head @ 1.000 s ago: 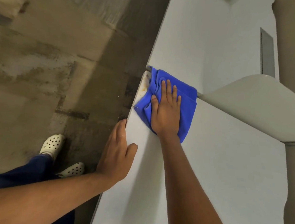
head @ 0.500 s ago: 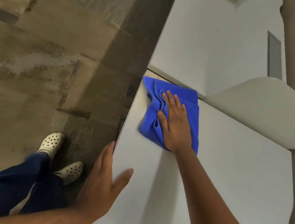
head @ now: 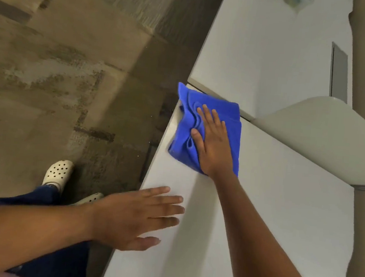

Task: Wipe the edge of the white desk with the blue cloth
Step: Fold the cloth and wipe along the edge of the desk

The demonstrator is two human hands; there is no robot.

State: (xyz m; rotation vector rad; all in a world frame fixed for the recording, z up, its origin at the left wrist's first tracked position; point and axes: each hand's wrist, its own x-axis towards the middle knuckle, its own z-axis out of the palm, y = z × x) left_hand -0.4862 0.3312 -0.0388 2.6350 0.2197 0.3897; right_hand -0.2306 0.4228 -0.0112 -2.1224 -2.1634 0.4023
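Pressing blue cloth (head: pixel 208 127) flat, right hand (head: pixel 215 144) fingers (head: pixel 207 116) spread, at white desk (head: pixel 280 211) edge.

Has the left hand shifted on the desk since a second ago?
Yes. The left hand has left its grip on the white desk edge and now lies flat, fingers pointing inward.

White desk (head: pixel 280 211) w/ blue cloth (head: pixel 187 125) at its left edge, both hands flat on top.

Place: looks like an office
Furniture: white counter (head: pixel 269 210) joined to a second one, curved divider panel (head: pixel 321 136) between them
Floor: worn, stained floor (head: pixel 62 74)
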